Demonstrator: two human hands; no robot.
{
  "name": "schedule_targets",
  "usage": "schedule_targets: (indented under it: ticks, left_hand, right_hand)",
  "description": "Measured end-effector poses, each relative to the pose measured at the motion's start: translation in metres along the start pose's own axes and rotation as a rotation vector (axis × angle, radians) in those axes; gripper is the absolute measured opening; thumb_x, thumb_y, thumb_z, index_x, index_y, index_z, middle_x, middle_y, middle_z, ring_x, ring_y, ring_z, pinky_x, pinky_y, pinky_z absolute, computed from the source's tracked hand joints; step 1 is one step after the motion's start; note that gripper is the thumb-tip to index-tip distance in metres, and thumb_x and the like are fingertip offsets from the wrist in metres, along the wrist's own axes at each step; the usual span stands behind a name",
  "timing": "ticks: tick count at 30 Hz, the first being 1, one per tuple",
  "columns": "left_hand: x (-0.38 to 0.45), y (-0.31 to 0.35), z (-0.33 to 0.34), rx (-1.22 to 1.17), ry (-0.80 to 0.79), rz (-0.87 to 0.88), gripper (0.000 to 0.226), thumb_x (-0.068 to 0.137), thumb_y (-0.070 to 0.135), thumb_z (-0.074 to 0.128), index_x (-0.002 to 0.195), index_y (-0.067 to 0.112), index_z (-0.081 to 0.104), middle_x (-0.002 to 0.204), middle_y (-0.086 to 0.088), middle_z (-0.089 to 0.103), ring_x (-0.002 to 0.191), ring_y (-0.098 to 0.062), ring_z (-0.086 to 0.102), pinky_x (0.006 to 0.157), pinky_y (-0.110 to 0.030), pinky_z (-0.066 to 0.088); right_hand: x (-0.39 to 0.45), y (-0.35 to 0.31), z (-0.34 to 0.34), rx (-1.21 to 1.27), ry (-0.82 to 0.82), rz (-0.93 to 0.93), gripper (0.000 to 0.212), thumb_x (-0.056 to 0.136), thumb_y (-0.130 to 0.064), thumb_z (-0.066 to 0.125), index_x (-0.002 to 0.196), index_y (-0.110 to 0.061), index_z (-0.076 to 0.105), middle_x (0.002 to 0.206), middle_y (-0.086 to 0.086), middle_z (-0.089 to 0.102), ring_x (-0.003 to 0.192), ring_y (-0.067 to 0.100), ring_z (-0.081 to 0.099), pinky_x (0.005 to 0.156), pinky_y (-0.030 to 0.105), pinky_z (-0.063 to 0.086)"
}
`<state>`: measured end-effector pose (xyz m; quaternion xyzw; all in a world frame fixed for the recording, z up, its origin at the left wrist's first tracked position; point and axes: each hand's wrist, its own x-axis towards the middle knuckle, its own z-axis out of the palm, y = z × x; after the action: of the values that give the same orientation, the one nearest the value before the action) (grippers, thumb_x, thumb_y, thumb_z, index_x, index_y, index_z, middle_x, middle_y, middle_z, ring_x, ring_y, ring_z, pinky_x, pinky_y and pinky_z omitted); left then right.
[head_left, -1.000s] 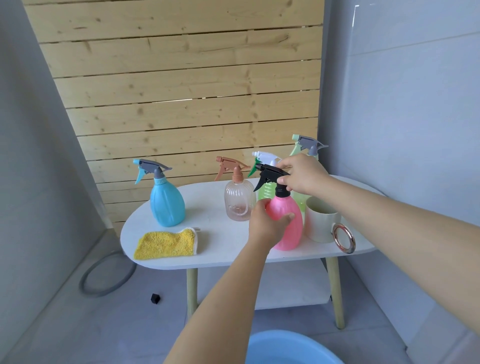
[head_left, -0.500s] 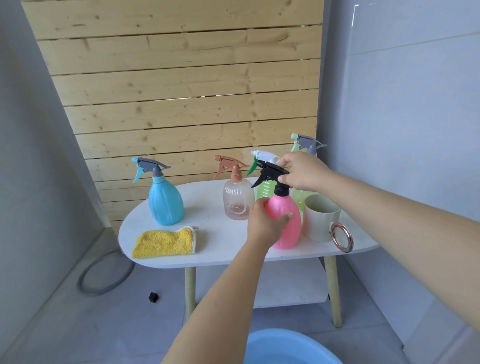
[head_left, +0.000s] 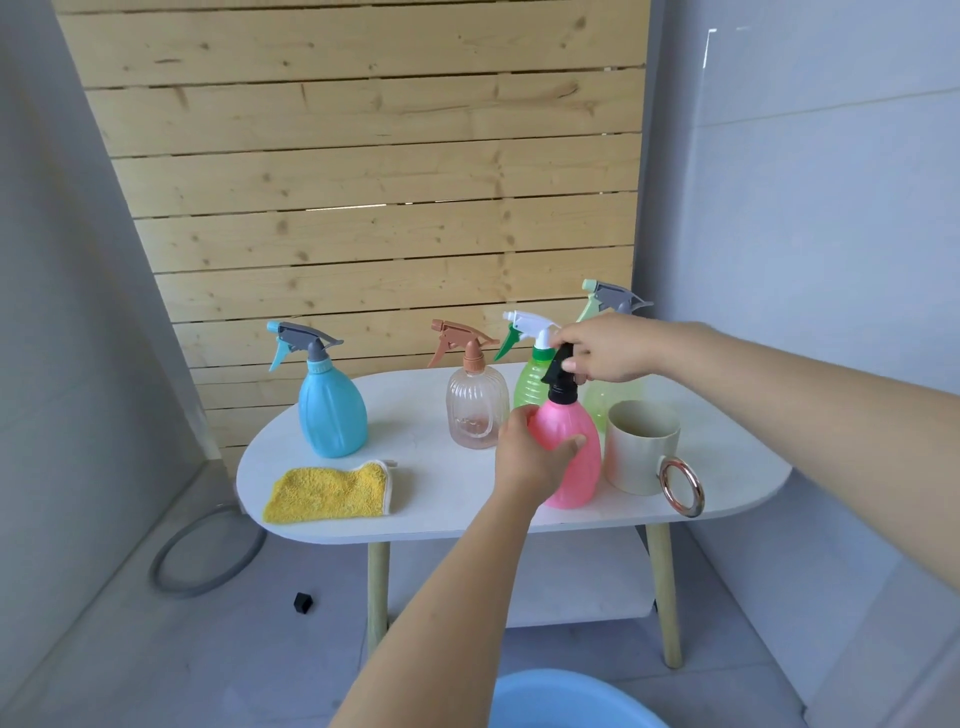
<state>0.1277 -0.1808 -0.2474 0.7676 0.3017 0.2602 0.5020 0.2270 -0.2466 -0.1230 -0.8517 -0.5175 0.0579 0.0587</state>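
Note:
A pink spray bottle (head_left: 576, 467) stands upright near the front of the white oval table (head_left: 457, 499). My left hand (head_left: 530, 457) grips its body from the left. My right hand (head_left: 608, 348) pinches its black trigger head (head_left: 560, 374) from above. Only part of the black head shows below my fingers.
On the table stand a blue spray bottle (head_left: 332, 410), a clear bottle with a brown head (head_left: 475, 410), two green bottles (head_left: 530, 379) behind the pink one, a cream mug (head_left: 641, 452) with a ring handle, and a yellow cloth (head_left: 327, 493). A blue basin (head_left: 566, 701) sits below me. A grey hose ring (head_left: 208, 556) lies on the floor.
The black trigger head has turned under my right hand, its nozzle no longer sticking out to the left. My left hand keeps its grip on the pink body.

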Motion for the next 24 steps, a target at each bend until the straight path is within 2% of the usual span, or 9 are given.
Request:
schedule_targets:
  ticks: [3,7,11,13,15,18,20,22,24]
  left_hand:
    - [0.001,-0.001,0.001,0.001,-0.001,0.001,0.068,0.079,0.028,0.076,0.136,0.014,0.041,0.132,-0.001,0.048,0.119,-0.019,0.048,0.098,-0.033,0.043]
    - [0.001,-0.002,0.0,-0.003,-0.01,-0.001,0.068,0.08,0.029,0.075,0.136,0.015,0.04,0.132,-0.001,0.047,0.12,-0.019,0.048,0.098,-0.033,0.043]
    - [0.002,-0.002,0.0,-0.004,-0.01,-0.003,0.069,0.08,0.03,0.075,0.137,0.015,0.04,0.133,-0.001,0.047,0.122,-0.02,0.047,0.099,-0.034,0.042]
    - [0.002,-0.003,0.001,-0.008,-0.004,0.001,0.068,0.08,0.029,0.075,0.137,0.014,0.04,0.133,-0.001,0.047,0.121,-0.019,0.047,0.099,-0.033,0.042]
    - [0.003,-0.003,0.002,-0.008,-0.001,0.005,0.067,0.08,0.028,0.075,0.136,0.014,0.041,0.133,-0.002,0.047,0.121,-0.019,0.047,0.099,-0.032,0.042]
    - [0.004,-0.004,0.002,-0.002,0.001,0.0,0.067,0.08,0.027,0.075,0.136,0.015,0.04,0.133,-0.001,0.047,0.122,-0.02,0.047,0.099,-0.033,0.042]
    - [0.003,-0.003,0.001,-0.006,-0.002,-0.007,0.065,0.08,0.027,0.075,0.134,0.015,0.042,0.128,0.0,0.048,0.117,-0.019,0.049,0.093,-0.031,0.043]
    - [0.003,-0.003,0.002,-0.044,-0.003,-0.013,0.063,0.08,0.027,0.075,0.133,0.016,0.042,0.118,0.005,0.047,0.107,-0.015,0.048,0.087,-0.027,0.04]
    - [0.003,-0.003,0.002,-0.073,-0.001,-0.018,0.064,0.08,0.026,0.076,0.133,0.016,0.042,0.114,0.007,0.046,0.105,-0.014,0.046,0.084,-0.025,0.036]
  right_hand:
    - [0.002,0.005,-0.005,-0.106,0.001,-0.043,0.034,0.096,-0.023,0.052,0.129,-0.021,0.055,0.092,-0.003,0.065,0.094,0.017,0.053,0.082,0.03,0.042]
    - [0.008,-0.003,-0.006,-0.386,0.16,-0.094,0.029,0.088,-0.048,0.057,0.114,-0.038,0.066,0.082,-0.01,0.039,0.1,0.015,0.036,0.084,0.032,0.036]
    - [0.014,-0.009,-0.01,-0.387,0.087,-0.033,0.035,0.088,-0.047,0.057,0.104,-0.02,0.071,0.076,-0.002,0.054,0.087,0.021,0.051,0.06,0.026,0.034]
    - [0.017,-0.008,-0.006,-0.272,0.105,-0.028,0.035,0.086,-0.043,0.063,0.114,-0.022,0.067,0.093,0.003,0.064,0.094,0.024,0.057,0.065,0.027,0.038]
    - [0.017,-0.008,-0.001,-0.131,0.164,-0.02,0.029,0.082,-0.041,0.068,0.107,-0.028,0.066,0.101,0.003,0.066,0.092,0.022,0.057,0.066,0.027,0.039]
    - [0.017,-0.008,-0.002,-0.034,0.127,-0.001,0.02,0.087,-0.037,0.063,0.08,-0.019,0.064,0.071,-0.001,0.064,0.067,0.017,0.059,0.053,0.023,0.039]
    - [0.017,-0.008,-0.008,0.207,-0.04,0.064,0.028,0.097,-0.032,0.049,0.091,-0.008,0.063,0.07,0.006,0.066,0.061,0.018,0.064,0.055,0.023,0.05]
    - [0.016,-0.003,-0.016,0.435,-0.217,0.11,0.032,0.102,-0.022,0.04,0.113,0.005,0.054,0.086,0.015,0.067,0.074,0.022,0.068,0.064,0.023,0.055]
    - [0.014,0.002,-0.019,0.506,-0.244,0.096,0.029,0.1,-0.011,0.042,0.122,0.007,0.048,0.09,0.017,0.066,0.077,0.021,0.068,0.064,0.022,0.056]
